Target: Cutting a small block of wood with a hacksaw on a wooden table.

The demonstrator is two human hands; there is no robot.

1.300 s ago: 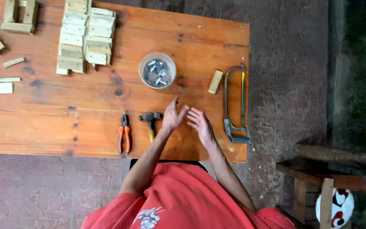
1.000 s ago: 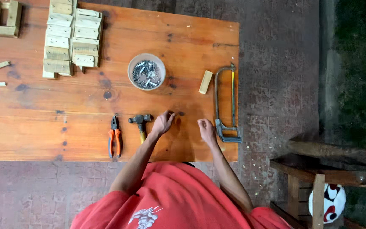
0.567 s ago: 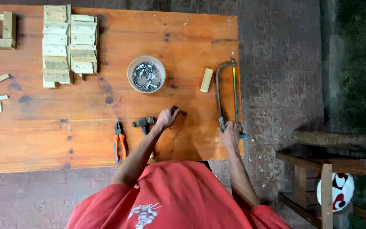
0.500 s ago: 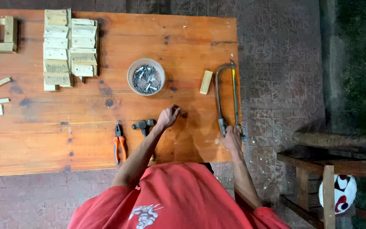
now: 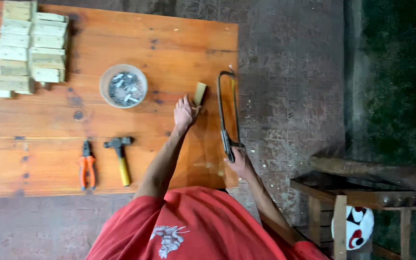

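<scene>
One small pale wooden block point(image 5: 200, 93) lies near the right edge of the orange-brown wooden worktop point(image 5: 169, 43); the left hand point(image 5: 185, 111) touches its near end with loosely spread fingers. Just beside it, one metal-framed hacksaw point(image 5: 226, 110) lies along that right edge, its handle gripped in the closed right hand point(image 5: 237, 162). One round bowl of metal bits point(image 5: 123, 85) sits mid-worktop. At the near edge lie one yellow-handled hammer point(image 5: 120, 159) and one pair of orange-handled pliers point(image 5: 86, 164). Two stacks of pale wooden blocks point(image 5: 31, 50) fill the far left corner.
</scene>
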